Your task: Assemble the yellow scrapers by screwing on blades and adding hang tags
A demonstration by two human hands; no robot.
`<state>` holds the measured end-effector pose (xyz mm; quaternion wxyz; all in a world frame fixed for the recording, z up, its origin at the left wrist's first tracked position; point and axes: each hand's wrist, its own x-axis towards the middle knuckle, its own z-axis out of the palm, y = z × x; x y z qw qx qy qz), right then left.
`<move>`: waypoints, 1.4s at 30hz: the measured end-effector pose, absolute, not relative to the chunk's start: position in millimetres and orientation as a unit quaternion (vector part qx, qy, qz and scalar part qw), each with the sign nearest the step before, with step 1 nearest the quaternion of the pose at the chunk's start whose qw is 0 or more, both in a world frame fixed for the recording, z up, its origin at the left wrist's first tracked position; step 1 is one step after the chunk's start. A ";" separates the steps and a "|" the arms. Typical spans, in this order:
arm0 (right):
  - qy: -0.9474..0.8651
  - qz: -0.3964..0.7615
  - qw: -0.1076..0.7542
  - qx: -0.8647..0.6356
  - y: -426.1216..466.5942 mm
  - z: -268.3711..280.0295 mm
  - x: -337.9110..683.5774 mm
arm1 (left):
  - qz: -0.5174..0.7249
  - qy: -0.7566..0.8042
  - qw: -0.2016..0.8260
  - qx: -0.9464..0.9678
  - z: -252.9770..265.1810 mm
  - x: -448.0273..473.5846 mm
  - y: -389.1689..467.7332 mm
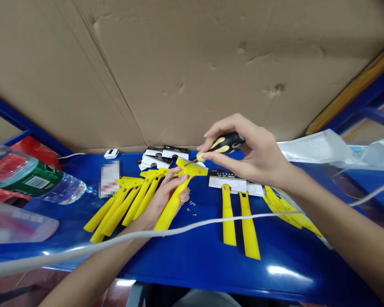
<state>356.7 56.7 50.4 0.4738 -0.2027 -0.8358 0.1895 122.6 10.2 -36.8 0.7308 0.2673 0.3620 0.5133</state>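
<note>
My left hand (161, 197) is closed around the handle of a yellow plastic scraper (172, 208), its wide head tilted up toward the back. A black and cream screwdriver (228, 143) is gripped between the fingertips and thumb of my right hand (254, 155). The screwdriver's shaft points left, and its tip meets the scraper's head; whether a screw is under it is too small to tell. Several more yellow scrapers (115, 209) lie side by side just left of my left hand. Small screws and nuts (191, 204) are scattered on the blue table to its right.
Two yellow handles (229, 221) lie on the blue table (192, 264) at right, by black and white cards (225, 180). Yellow flat pieces (281, 207) rest farther right. A water bottle (35, 175) lies at left. A white cable (192, 226) crosses in front of my arms.
</note>
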 end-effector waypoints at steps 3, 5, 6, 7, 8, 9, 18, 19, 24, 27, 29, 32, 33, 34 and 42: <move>-0.842 0.167 0.464 -0.218 55.9 53.0 357.3 | 0.501 0.367 0.734 0.275 -40.4 125.6 8.9; -0.850 0.190 0.441 -0.216 55.5 56.6 359.8 | 0.499 0.370 0.733 0.277 -41.6 126.6 8.2; -0.853 0.206 0.429 -0.214 55.4 58.4 361.5 | 0.500 0.371 0.731 0.279 -41.7 126.6 8.0; -0.855 0.221 0.419 -0.211 55.6 60.0 363.3 | 0.502 0.371 0.729 0.281 -41.5 126.1 7.9; -0.856 0.231 0.414 -0.208 55.9 61.3 365.0 | 0.503 0.370 0.727 0.285 -41.3 125.3 7.9; -0.855 0.235 0.415 -0.203 56.3 62.3 366.6 | 0.504 0.369 0.726 0.289 -41.2 124.3 8.0; -0.894 0.106 0.378 -0.218 52.9 67.0 369.3 | 0.483 0.382 0.710 0.341 -50.9 121.6 7.5; -0.895 0.098 0.373 -0.222 52.5 67.2 369.0 | 0.487 0.381 0.708 0.341 -50.3 122.4 7.0; -0.881 0.060 0.386 -0.269 53.9 69.1 366.3 | 0.498 0.390 0.684 0.362 -44.0 122.8 5.6; -0.873 0.043 0.388 -0.292 55.4 75.9 361.8 | 0.513 0.394 0.665 0.373 -43.0 120.0 5.8; -0.880 0.032 0.374 -0.290 55.8 81.8 357.0 | 0.524 0.395 0.655 0.375 -43.0 118.2 5.9; -0.889 0.006 0.362 -0.281 57.0 88.6 347.9 | 0.530 0.404 0.642 0.380 -41.4 116.4 6.1; -0.890 -0.005 0.360 -0.280 58.0 89.8 344.4 | 0.535 0.409 0.634 0.380 -40.1 116.0 6.0; -0.890 -0.017 0.359 -0.282 59.3 90.8 340.9 | 0.540 0.416 0.626 0.379 -38.5 115.6 5.9; -0.893 -0.112 0.302 -0.314 70.4 104.7 321.6 | 0.597 0.416 0.559 0.399 -28.7 112.3 5.5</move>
